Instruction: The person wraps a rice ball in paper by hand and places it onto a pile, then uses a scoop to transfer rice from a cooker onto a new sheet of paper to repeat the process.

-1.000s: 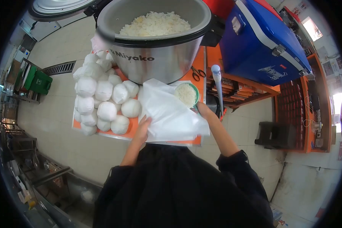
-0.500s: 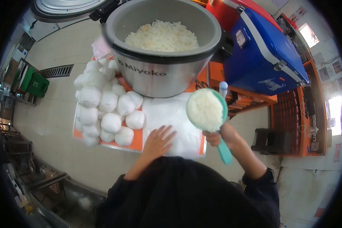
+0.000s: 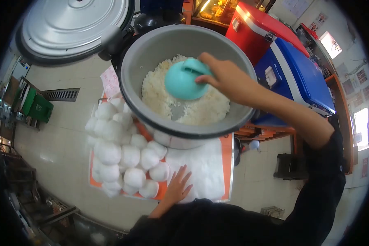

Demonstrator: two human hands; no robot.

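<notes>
Over rice [image 3: 207, 108], R hand [image 3: 225, 78] w/ cup [image 3: 182, 83]

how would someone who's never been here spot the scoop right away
Look for the big round cooker standing open on the orange tabletop. Inside its grey pot, over the white rice, the person's right hand holds the scoop. Its turquoise colour and smooth, rounded back, facing up, set it apart from the grains around it.
</notes>
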